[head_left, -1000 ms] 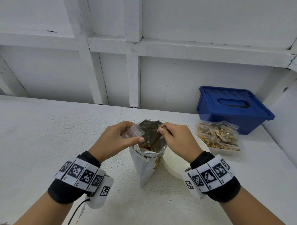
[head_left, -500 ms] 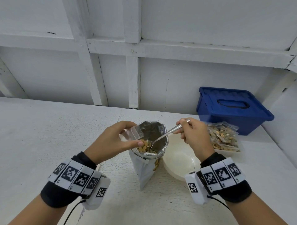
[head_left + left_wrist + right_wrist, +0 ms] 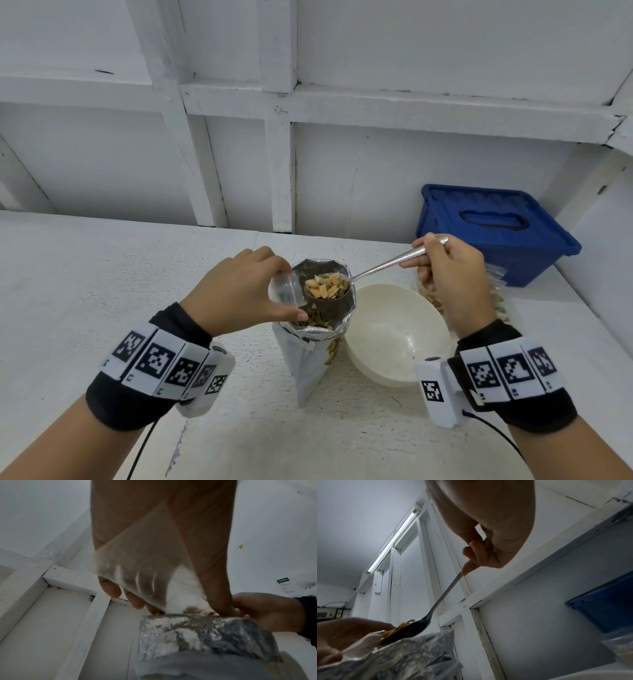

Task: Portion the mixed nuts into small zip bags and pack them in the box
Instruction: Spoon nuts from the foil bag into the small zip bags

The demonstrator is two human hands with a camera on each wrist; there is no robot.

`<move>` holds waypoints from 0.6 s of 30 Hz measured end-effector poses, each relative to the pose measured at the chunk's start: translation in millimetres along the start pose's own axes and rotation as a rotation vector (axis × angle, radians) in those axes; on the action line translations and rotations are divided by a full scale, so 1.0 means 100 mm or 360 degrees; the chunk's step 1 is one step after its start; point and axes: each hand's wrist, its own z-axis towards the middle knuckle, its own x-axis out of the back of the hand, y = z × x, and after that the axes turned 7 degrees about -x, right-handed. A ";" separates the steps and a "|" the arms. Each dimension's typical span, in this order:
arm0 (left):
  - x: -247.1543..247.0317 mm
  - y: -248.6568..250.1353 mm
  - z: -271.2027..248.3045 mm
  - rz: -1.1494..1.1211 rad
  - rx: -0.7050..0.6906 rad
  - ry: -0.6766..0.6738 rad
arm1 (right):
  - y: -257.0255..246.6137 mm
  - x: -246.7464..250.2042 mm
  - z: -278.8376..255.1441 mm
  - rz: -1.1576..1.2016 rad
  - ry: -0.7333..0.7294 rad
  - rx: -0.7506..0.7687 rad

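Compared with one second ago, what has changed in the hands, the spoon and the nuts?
The right hand has drawn back to the right and lifted the spoon out of the foil bag; its bowl now carries mixed nuts above the bag's mouth. The left hand still holds the small zip bag at the foil rim. The white bowl, blue box and filled bags have not moved.

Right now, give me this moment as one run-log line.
left hand: holds zip bag | right hand: holds spoon, loaded with nuts, over foil bag | box: lidded
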 end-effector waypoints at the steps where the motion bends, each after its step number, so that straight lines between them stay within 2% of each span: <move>1: -0.01 0.01 0.02 -0.0014 -0.0007 0.0001 | -0.01 0.00 0.00 0.0009 0.0001 0.0006; 7: -0.07 0.07 0.08 -0.0251 -0.0043 0.0100 | -0.04 -0.06 -0.03 0.0051 -0.0030 0.0017; 10: -0.11 0.12 0.10 -0.0453 -0.0024 0.0187 | -0.09 -0.15 -0.06 -0.0027 -0.0120 0.0153; 13: -0.15 0.18 0.11 -0.0677 0.0034 0.0296 | -0.23 -0.27 -0.13 -0.0172 -0.0172 0.0418; 18: -0.18 0.20 0.08 -0.0885 0.0115 0.0427 | -0.46 -0.41 -0.27 -0.0319 -0.0218 0.1100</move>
